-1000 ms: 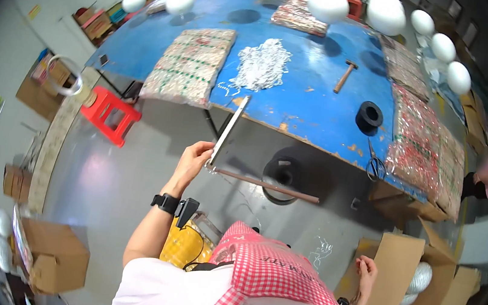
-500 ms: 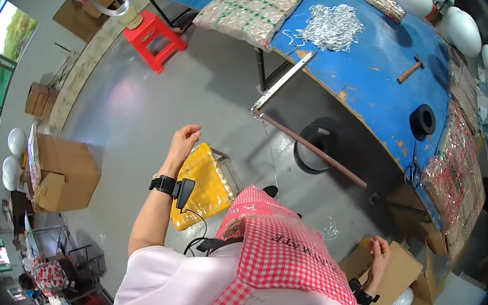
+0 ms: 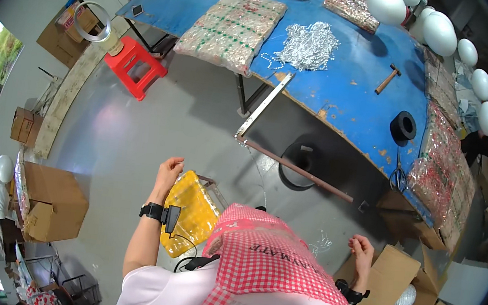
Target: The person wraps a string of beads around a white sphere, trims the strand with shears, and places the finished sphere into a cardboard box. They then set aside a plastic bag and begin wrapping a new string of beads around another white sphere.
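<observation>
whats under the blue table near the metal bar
Under the blue worktable a black ring-shaped object stands on the grey floor behind a rusty horizontal bar, beside dark table legs. Anything further back is hidden by the tabletop.

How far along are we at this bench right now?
Looks done: white globes line the blue table's far edge. In hand: nothing clearly; the left hand hangs loosely closed over a yellow cushioned stool, the right hand by an open cardboard box. Left: the silver chain pile and hammer lie untouched.
</observation>
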A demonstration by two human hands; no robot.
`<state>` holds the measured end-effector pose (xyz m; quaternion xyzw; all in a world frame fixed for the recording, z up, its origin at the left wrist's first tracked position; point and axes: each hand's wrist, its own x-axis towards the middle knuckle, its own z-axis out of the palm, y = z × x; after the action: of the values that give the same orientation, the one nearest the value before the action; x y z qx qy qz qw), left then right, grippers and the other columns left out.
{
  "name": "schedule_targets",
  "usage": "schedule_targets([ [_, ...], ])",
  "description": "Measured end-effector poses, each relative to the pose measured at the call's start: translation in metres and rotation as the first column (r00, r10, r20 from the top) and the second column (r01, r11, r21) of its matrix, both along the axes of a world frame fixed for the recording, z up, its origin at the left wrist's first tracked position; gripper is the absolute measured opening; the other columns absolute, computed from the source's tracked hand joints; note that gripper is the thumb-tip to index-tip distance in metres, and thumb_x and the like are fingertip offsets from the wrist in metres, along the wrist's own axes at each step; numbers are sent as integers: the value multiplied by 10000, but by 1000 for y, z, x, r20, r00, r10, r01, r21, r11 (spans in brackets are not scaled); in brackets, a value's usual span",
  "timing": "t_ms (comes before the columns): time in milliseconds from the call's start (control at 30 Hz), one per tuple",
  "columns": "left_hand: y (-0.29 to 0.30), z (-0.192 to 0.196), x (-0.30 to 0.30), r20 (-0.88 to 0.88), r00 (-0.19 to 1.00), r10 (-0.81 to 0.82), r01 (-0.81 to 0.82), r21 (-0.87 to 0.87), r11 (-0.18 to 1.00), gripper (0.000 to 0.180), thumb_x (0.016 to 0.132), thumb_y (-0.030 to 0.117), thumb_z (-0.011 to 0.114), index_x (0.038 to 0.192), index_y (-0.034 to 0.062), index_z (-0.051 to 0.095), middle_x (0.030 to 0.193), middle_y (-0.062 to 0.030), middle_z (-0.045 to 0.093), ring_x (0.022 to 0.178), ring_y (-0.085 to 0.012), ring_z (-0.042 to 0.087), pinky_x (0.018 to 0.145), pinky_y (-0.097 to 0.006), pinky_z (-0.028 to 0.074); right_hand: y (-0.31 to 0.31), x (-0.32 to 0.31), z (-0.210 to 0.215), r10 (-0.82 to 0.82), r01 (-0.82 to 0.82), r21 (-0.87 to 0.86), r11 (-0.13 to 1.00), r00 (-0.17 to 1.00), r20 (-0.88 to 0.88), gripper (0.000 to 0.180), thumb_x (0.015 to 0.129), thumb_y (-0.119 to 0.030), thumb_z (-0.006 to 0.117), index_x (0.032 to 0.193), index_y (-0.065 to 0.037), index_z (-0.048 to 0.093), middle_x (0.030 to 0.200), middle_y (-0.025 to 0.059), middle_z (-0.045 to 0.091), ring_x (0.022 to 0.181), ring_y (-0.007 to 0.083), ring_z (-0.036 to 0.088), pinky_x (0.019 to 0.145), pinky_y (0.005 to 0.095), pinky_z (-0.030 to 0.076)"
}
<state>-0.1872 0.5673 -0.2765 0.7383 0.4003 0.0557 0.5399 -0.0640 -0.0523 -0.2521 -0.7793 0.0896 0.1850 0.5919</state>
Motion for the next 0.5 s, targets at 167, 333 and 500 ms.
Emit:
schedule_targets([
  [167, -19, 15, 21, 51, 993, -104, 104, 13, 995, 289, 877, 163, 596, 1121, 8, 601, 931, -27, 628, 762, -88, 567, 634, -210, 444, -29, -6, -10, -54, 54, 31, 998, 999, 5, 192, 897, -148, 569, 1036, -29, 627, 883, 35, 662, 778, 106, 606, 664, 223, 448],
  [333, -24, 55, 32, 34, 998, -53, 51, 53, 997, 290, 855, 157, 618, 1111, 21, 602, 890, -16, 618, 734, -77, 559, 607, -205, 443, -31, -2, -12, -76, 76, -2, 997, 996, 42, 186, 866, -107, 573, 984, 19, 641, 841, 54, 659, 770, 122, 610, 709, 245, 479],
  [500, 6, 58, 70, 76, 996, -37, 45, -94, 995, 386, 848, 182, 629, 1199, 45, 545, 985, -41, 598, 791, -117, 580, 637, -238, 464, -30, -5, -4, -174, 173, 32, 984, 985, 10, 193, 863, -103, 575, 995, 22, 639, 842, 63, 661, 770, 123, 612, 712, 251, 484],
])
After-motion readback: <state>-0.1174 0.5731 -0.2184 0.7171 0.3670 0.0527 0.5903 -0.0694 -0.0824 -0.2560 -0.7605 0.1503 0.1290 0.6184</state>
